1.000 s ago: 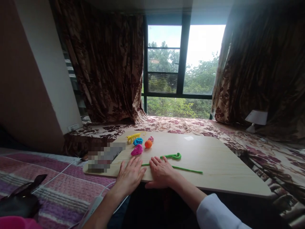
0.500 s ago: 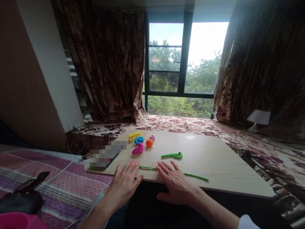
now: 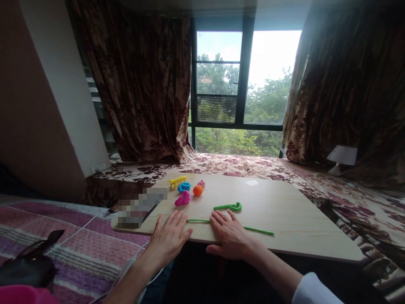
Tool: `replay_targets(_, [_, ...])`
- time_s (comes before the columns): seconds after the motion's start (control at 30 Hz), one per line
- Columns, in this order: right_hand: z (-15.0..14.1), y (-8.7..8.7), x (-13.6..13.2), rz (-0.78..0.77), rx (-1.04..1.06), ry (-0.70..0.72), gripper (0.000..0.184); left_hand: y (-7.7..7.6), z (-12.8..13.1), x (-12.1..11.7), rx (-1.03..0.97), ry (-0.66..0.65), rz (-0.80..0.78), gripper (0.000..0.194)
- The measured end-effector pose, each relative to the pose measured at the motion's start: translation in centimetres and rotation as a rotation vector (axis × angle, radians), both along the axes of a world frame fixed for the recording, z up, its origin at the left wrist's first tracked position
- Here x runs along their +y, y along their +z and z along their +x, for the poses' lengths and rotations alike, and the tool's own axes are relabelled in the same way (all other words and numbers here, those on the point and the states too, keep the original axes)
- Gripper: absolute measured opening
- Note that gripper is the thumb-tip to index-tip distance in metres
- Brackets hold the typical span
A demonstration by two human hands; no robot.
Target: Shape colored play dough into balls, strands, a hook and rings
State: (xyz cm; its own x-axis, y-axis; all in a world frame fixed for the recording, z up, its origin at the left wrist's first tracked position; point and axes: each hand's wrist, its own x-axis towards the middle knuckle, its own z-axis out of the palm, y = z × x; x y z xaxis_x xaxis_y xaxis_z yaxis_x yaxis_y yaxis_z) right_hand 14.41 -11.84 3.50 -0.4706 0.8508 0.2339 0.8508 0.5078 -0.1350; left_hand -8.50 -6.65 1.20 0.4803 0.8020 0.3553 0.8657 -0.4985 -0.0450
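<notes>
A long thin green clay strip lies along the near edge of a pale wooden board. My left hand rests flat over its left end, fingers stretched out. Palm down, my right hand covers a middle stretch of the strip, its fingers slightly spread. Between the hands a short piece of the green strip shows. Just beyond my right hand is a thicker green clay piece with a curled end. The parts of the strip under both hands are hidden.
Magenta clay, blue clay, an orange ball, a pink lump and a yellow clay figure sit at the board's back left. A pixelated flat item lies at its left edge. A white lamp stands far right.
My right hand has slid right along the strip, away from my left hand, then slightly back. The strip's right end also shifted right, then a little back. More strip shows between the hands.
</notes>
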Motion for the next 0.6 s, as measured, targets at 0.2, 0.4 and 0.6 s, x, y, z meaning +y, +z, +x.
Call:
replay_targets(0.2, [0.6,0.0,-2.3,-0.022,-0.017,0.108,0.081,-0.5,-1.3,-1.4,0.016,-0.061,0.051,0.048])
replay_targets(0.4, [0.4,0.1,0.5,-0.015,-0.046,0.004,0.083,-0.3,-0.9,0.1,0.014,0.002,-0.004,0.051])
replay_targets(0.6, [0.9,-0.4,0.7,0.008,-0.038,0.054,0.085,-0.6,-1.0,0.0,-0.009,0.008,0.012,0.061])
